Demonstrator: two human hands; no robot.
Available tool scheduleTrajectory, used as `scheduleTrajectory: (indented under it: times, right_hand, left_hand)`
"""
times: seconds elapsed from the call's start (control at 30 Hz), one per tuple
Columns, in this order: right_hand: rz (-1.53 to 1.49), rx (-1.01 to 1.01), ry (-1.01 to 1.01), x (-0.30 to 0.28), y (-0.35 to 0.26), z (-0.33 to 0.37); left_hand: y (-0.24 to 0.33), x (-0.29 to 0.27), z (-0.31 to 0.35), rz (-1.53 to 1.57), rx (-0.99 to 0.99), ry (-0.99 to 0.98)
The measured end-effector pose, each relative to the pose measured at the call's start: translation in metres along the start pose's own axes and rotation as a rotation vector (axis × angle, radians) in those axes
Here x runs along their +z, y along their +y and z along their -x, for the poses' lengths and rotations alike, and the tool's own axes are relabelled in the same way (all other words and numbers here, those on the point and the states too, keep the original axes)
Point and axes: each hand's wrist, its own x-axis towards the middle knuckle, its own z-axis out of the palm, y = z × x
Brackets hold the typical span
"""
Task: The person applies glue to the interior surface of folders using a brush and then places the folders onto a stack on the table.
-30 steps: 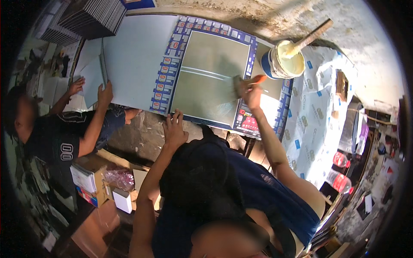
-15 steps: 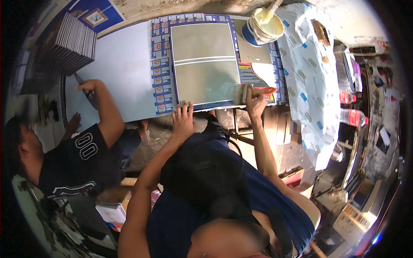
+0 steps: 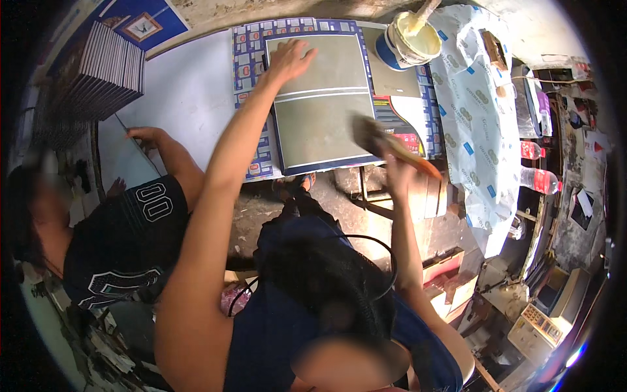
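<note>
Nearest, a brush (image 3: pixel 368 134) with an orange-ended handle is gripped in the closed right hand (image 3: pixel 400 171), its blurred bristles over or against the lower right edge of a panel (image 3: pixel 320 134); which of the two cannot be told. For evenness, the bristles should probably be kept low and drawn in long, overlapping strokes, the edges being covered lightly. The panel is laid flat on a blue patterned sheet (image 3: pixel 246 62), straight ahead of the body: two grey-green rectangles are framed in white lines and bordered in dark blue. Farther off, the left hand (image 3: pixel 289 61) is held with fingers spread at its upper left part; contact cannot be confirmed, but firm steadying would likely help there. A bucket (image 3: pixel 392 51) of cream-coloured stuff (image 3: pixel 428 43) is placed beside its upper right corner
</note>
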Motion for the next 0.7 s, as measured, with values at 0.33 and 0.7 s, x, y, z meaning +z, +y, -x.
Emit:
scheduleTrajectory:
  times: [0.33, 0.7]
  right_hand:
    - [0.436, -0.593, -0.672, 0.165, -0.006, -0.020]
    - [0.495, -0.512, -0.504, 0.205, 0.016, -0.111]
  left_hand:
    - [-0.016, 0.012, -0.059, -0.431, -0.159, -0.735]
    - [-0.004, 0.012, -0.068, -0.414, -0.259, -0.743]
